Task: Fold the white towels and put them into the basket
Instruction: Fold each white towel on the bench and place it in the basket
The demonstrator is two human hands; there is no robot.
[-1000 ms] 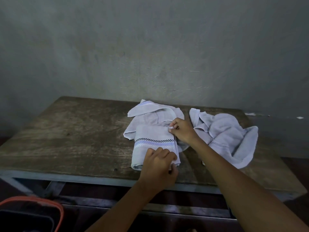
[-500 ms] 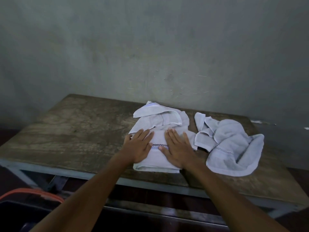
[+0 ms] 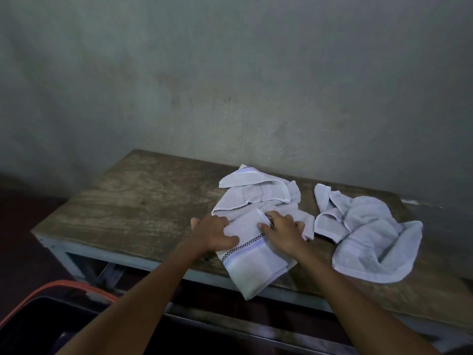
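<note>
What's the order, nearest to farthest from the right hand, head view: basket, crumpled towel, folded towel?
1. folded towel, gripped in the right hand
2. crumpled towel, on the table to its right
3. basket, lower left, below the table

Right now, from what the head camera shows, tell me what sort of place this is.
Probably a bare utility or laundry corner: a worn wooden table against a scuffed plaster wall, a folded towel and a crumpled towel on it, and an orange-rimmed basket down beside it.
</note>
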